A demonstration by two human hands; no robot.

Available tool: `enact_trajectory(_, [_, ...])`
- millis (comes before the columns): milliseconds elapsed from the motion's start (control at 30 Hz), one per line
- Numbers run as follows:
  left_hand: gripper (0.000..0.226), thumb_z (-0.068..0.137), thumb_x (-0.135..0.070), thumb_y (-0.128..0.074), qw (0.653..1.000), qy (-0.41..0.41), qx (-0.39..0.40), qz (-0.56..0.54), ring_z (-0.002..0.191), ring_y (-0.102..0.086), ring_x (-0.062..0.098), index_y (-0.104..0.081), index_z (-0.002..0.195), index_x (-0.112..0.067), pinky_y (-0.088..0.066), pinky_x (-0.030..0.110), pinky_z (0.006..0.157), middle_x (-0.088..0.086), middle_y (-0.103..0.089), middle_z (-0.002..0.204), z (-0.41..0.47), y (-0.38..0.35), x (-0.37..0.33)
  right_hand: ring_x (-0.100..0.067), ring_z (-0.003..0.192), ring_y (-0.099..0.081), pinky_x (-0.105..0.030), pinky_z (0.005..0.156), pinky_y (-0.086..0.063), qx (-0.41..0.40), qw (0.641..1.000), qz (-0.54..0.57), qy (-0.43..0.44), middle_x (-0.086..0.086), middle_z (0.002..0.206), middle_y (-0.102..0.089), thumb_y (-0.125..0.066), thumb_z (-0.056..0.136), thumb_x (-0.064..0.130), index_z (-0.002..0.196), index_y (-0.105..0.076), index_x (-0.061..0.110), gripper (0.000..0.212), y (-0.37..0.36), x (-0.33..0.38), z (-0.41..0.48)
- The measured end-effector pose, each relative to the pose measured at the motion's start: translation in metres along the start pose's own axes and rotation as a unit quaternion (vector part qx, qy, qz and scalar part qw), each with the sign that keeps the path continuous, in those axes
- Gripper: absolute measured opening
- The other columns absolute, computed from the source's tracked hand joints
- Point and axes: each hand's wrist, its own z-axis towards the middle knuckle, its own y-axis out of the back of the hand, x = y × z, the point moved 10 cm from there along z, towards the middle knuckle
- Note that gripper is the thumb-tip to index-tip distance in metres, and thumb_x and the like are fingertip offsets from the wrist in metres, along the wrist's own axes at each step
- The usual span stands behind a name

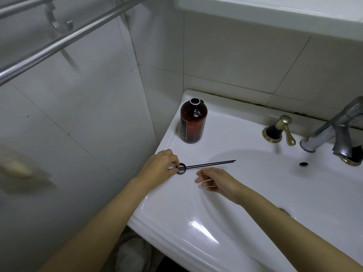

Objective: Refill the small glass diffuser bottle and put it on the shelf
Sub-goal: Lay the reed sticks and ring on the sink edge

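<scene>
A brown glass diffuser bottle (193, 122) stands upright and uncapped on the sink's back-left corner. Nearer to me, two thin black reed sticks (212, 164) lie across the sink rim, passing through a small black ring cap (181, 168). My left hand (163, 163) rests on the rim with its fingertips pinching the sticks' left end at the ring. Just right of the ring, my right hand (214, 180) hovers with its fingers loosely spread and holds nothing. A white shelf (275, 10) runs along the wall above the sink.
The white ceramic sink (196, 232) fills the right half, with a chrome tap (334, 132) and a brass-and-black handle (279, 132) at the back right. Chrome towel rails (59, 40) cross the upper left. A soap holder (17, 167) hangs blurred on the left wall.
</scene>
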Motion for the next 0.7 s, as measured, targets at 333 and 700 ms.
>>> enact_trajectory(333, [0.011,0.083,-0.017,-0.059,1.0,0.004,-0.002,-0.001,0.093,-0.058,0.023,-0.067,0.09,-0.013,-0.049,0.042,0.083,0.005,-0.06,0.099,0.0,0.002,-0.001,-0.013,0.072,-0.056,-0.021,0.069,-0.043,0.0,1.0,-0.021,0.005,-0.003,0.089,-0.067,-0.044,0.093,0.025,0.096,-0.06,0.014,0.02,0.005,0.004,-0.005])
enact_trajectory(700, [0.012,0.083,-0.017,-0.058,1.0,0.013,-0.006,0.007,0.094,-0.057,0.02,-0.066,0.091,-0.014,-0.047,0.035,0.081,0.003,-0.06,0.101,-0.002,0.006,-0.002,-0.011,0.071,-0.054,-0.021,0.071,-0.041,0.013,0.998,-0.059,0.024,0.001,0.086,-0.067,-0.04,0.095,0.026,0.096,-0.061,0.015,0.023,0.003,0.016,-0.01])
